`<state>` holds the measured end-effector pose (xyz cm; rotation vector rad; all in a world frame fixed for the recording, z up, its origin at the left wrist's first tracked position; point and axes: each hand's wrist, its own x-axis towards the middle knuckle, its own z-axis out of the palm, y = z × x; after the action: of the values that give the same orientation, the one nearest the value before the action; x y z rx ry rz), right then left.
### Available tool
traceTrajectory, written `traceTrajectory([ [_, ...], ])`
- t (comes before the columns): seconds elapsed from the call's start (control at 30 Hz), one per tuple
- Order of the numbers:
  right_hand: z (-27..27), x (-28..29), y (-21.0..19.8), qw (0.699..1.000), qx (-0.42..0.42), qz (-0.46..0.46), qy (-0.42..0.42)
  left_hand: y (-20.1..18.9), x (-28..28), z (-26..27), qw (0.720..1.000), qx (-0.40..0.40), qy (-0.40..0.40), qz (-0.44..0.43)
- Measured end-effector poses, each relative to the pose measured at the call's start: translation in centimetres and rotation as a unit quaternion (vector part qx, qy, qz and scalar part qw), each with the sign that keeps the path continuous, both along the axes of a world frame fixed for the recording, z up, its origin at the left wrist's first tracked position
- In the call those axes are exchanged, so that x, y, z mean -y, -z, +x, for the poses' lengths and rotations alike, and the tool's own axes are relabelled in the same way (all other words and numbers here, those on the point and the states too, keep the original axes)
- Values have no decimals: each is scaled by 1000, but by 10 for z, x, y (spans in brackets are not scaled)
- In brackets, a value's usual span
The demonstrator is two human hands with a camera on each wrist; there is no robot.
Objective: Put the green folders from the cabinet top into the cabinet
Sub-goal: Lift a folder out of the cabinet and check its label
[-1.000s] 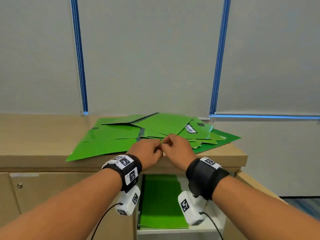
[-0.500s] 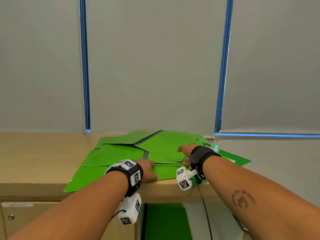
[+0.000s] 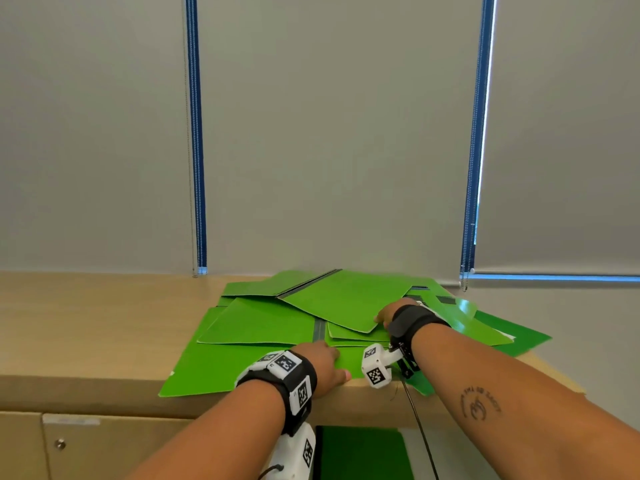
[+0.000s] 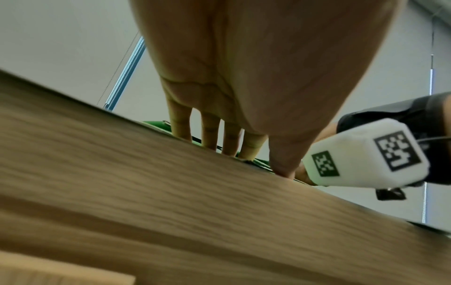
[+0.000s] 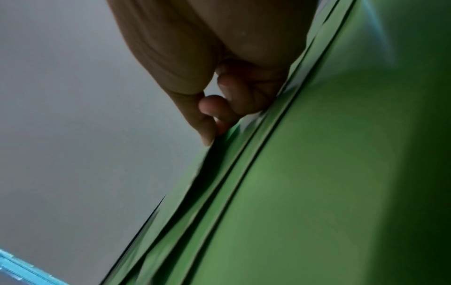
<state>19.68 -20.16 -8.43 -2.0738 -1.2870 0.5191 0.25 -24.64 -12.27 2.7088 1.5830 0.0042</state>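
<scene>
Several green folders (image 3: 346, 303) lie in a loose, overlapping pile on the wooden cabinet top (image 3: 104, 323). My left hand (image 3: 323, 362) lies flat on the lowest folder at the front edge; in the left wrist view its fingers (image 4: 209, 135) are straight and press down on the folders. My right hand (image 3: 388, 313) is farther back on the pile, beside the top folder's near corner. In the right wrist view its curled fingers (image 5: 212, 108) and thumb pinch the edge of a green folder (image 5: 317, 192). Another green folder (image 3: 360, 455) lies inside the open cabinet below.
Grey roller blinds with blue side rails (image 3: 195, 133) hang behind the cabinet. A closed cabinet door with a small knob (image 3: 59, 444) is at the lower left. The cabinet top to the left of the pile is bare wood. The pile overhangs the cabinet's right end.
My hands, together at the pile's front a second ago, have parted. The right one reached back onto the pile; the left one settled flat at the front edge. The view tilted upward.
</scene>
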Motion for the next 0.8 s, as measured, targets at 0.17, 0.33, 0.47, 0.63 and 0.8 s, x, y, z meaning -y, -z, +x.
traceTrajectory([
  [0.17, -5, -12, 5, 988, -137, 23, -66, 1, -6, -3, 1000, 16, 5, 6],
  [0.33, 3, -5, 9, 958, -271, 69, -57, 1, -15, -11, 993, 115, -26, -6],
  [0.47, 9, 18, 6, 937, -316, 142, -39, -11, -22, -24, 965, 255, -62, 32],
  [0.63, 24, 36, 11, 919, -333, 208, -28, -32, -20, -46, 917, 351, -118, 150],
  [0.8, 32, 60, 11, 888, -386, 240, -69, -64, -8, -50, 876, 432, -132, 172],
])
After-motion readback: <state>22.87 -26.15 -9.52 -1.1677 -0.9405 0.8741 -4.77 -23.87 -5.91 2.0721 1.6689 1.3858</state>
